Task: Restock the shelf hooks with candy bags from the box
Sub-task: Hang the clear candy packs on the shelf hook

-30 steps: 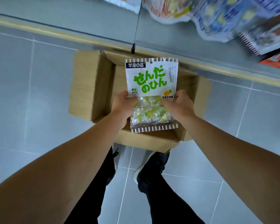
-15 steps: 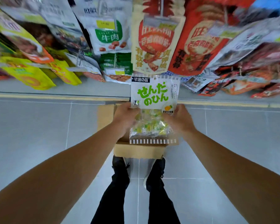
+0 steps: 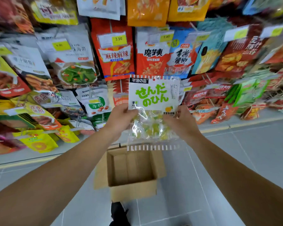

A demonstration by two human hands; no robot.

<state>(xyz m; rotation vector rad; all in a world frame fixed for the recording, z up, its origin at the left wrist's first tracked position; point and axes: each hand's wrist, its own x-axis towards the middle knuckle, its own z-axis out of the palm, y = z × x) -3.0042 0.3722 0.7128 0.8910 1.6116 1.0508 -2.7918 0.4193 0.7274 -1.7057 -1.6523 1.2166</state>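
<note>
A candy bag (image 3: 153, 101) with a white top, green lettering and a clear lower half of yellow-green sweets is upright in front of the shelf. My left hand (image 3: 121, 119) grips its left edge and my right hand (image 3: 180, 121) grips its right edge. Below it on the floor stands the open cardboard box (image 3: 132, 190); its inside looks bare from here. Behind the bag, snack bags hang from shelf hooks (image 3: 121, 86).
The hook wall holds rows of snack bags with yellow price tags (image 3: 119, 39). A low shelf base (image 3: 235, 123) runs along the grey tiled floor. My dark shoes (image 3: 118, 212) are just behind the box.
The view has tilted up from the box to the shelf. Both hands have raised the candy bag from above the box to the level of the hanging bags.
</note>
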